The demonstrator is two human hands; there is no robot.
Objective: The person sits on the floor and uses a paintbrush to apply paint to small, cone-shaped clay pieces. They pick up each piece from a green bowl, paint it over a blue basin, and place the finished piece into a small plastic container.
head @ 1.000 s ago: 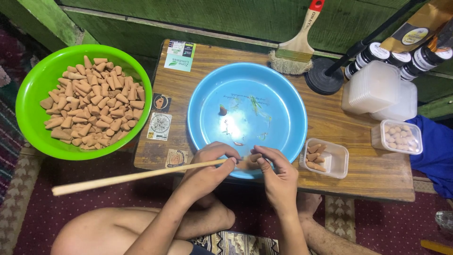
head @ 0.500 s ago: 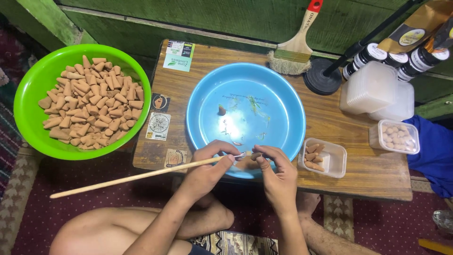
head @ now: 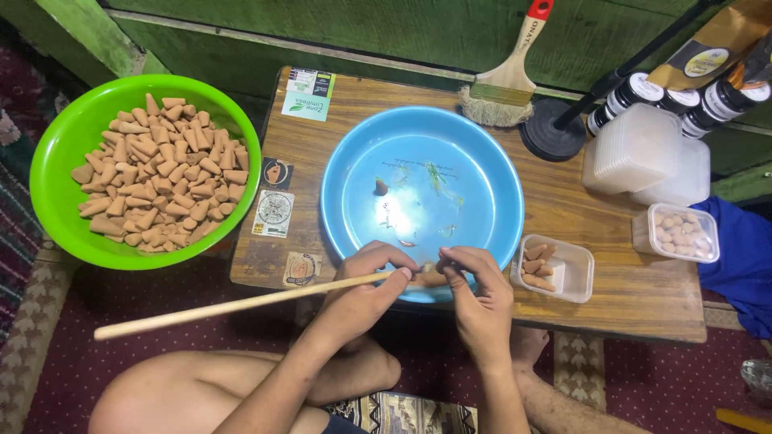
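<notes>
We note the left hand point(head: 366, 289) pinched around the near end of a long wooden stick point(head: 241, 304), thumb and fingers closed on it just where it meets the rim of the blue basin point(head: 498, 173). The right hand point(head: 474, 293) is closed on a small brown cone point(head: 433, 277), held at the stick's tip over the basin's near edge; how tightly the fingers bear on it we cannot tell. Compared with half a second ago, the stick's free end sits lower and further toward the person's knee, so the stick now slants more steeply down to the left; the hands themselves have kept their place at the rim. One loose cone point(head: 380, 186) lies inside the basin, unmoved. The green bowl point(head: 56, 149) at the left, heaped with tan cones, stands as before, as do the small clear tub point(head: 575, 277) with a few cones just right of the basin and the lidded tub point(head: 683, 233) further right. A brush point(head: 507, 80) lies at the far edge of the wooden table point(head: 611, 281).
</notes>
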